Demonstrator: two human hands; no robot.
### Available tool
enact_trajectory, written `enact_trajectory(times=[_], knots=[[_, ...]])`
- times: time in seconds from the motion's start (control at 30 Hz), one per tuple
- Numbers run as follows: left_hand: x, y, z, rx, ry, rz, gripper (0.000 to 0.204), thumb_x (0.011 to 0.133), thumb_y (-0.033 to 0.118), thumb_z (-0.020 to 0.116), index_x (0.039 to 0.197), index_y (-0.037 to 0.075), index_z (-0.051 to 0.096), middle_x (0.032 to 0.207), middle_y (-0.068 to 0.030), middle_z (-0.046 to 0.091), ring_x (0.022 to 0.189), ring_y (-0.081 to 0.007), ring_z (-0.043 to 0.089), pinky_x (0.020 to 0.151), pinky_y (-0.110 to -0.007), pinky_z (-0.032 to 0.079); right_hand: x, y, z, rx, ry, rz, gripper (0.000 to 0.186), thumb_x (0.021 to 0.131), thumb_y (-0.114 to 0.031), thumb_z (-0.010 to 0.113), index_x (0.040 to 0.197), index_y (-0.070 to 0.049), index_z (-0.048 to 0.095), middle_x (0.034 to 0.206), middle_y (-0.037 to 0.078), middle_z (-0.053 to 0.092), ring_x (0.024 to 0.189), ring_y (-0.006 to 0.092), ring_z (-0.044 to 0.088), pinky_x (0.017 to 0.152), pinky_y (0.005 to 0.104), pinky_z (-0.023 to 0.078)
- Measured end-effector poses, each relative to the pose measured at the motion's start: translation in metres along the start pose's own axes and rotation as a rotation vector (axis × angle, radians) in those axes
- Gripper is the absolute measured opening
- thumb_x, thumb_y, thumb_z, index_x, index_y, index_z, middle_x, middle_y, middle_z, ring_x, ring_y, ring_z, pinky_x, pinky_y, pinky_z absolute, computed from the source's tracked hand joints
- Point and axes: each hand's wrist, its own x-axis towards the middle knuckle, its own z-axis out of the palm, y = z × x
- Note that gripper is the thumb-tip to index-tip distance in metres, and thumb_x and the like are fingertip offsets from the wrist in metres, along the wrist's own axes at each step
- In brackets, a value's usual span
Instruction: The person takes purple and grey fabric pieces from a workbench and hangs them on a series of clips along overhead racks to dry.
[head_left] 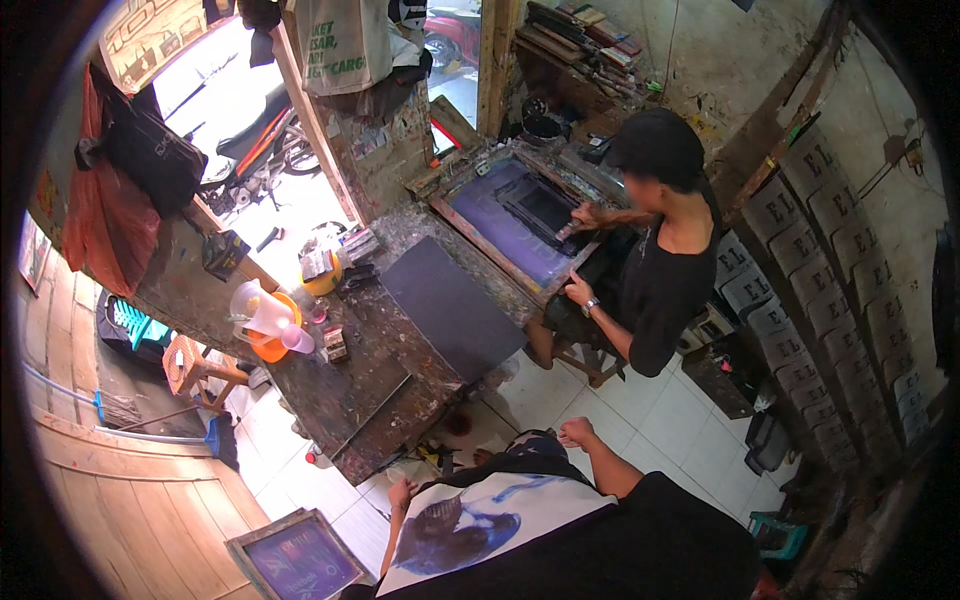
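Observation:
My right hand is closed in a loose fist over the tiled floor, with nothing seen in it. My left hand hangs beside the near end of the stained worktable, fingers curled and small in view; no object shows in it. On the table lies a flat dark grey sheet. Beyond it, a co-worker in a black top and cap bends over a purple printing screen in a wooden frame. One of the co-worker's hands is on the screen near a dark rectangular area; the other is at the frame's near edge.
An orange basin with a clear plastic jug stands on the table's left side, near a small box. Another framed screen rests at lower left. A stool stands left. Rows of printed panels line the right wall.

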Motion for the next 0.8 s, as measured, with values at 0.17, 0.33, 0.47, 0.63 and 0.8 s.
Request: enact_trajectory(times=[0.17, 0.33, 0.47, 0.63, 0.8], knots=[[0.009, -0.026, 0.035, -0.121, 0.015, -0.002, 0.020, 0.082, 0.024, 0.046, 0.083, 0.006, 0.055, 0.079, -0.0128, 0.062, 0.075, -0.0283, 0.061, 0.060, -0.040, 0.046, 0.005, -0.010, 0.003, -0.060, -0.073, -0.015, 0.019, 0.078, -0.011, 0.052, 0.094, -0.001, 0.056, 0.081, 0.011, 0.061, 0.062, 0.0192, 0.061, 0.056, 0.0316, 0.052], [0.032, -0.051, 0.071, -0.115, -0.019, 0.007, 0.022, 0.081, 0.027, 0.048, 0.083, 0.007, 0.055, 0.079, -0.0125, 0.062, 0.075, -0.0284, 0.061, 0.059, -0.041, 0.046, -0.004, -0.015, 0.010, 0.028, -0.051, -0.034, 0.013, 0.075, -0.012, 0.054, 0.081, -0.002, 0.060, 0.071, 0.008, 0.062, 0.052, 0.0158, 0.060, 0.046, 0.0281, 0.050], [0.045, -0.049, 0.069, -0.104, -0.035, 0.035, 0.023, 0.081, 0.030, 0.049, 0.083, 0.008, 0.055, 0.080, -0.0124, 0.062, 0.075, -0.0286, 0.061, 0.059, -0.041, 0.045, -0.006, -0.006, 0.005, 0.039, -0.018, -0.016, 0.012, 0.075, -0.013, 0.055, 0.080, -0.003, 0.061, 0.071, 0.007, 0.062, 0.053, 0.0160, 0.060, 0.046, 0.0283, 0.050], [0.064, -0.053, 0.062, -0.089, -0.038, 0.024, 0.025, 0.080, 0.033, 0.051, 0.083, 0.009, 0.055, 0.080, -0.0121, 0.062, 0.076, -0.0288, 0.060, 0.059, -0.041, 0.045, -0.013, 0.004, -0.003, 0.012, -0.060, 0.039, 0.018, 0.077, -0.012, 0.053, 0.091, -0.001, 0.055, 0.078, 0.011, 0.061, 0.058, 0.0177, 0.060, 0.052, 0.0308, 0.051], [0.070, -0.021, 0.009, -0.260, 0.031, 0.055, 0.025, 0.079, 0.032, 0.053, 0.082, 0.007, 0.055, 0.080, -0.0090, 0.063, 0.074, -0.0242, 0.061, 0.059, -0.038, 0.046, -0.007, 0.019, -0.008, 0.032, -0.052, 0.039, 0.018, 0.077, -0.010, 0.052, 0.092, -0.001, 0.055, 0.079, 0.012, 0.061, 0.060, 0.0187, 0.061, 0.054, 0.0319, 0.051]])
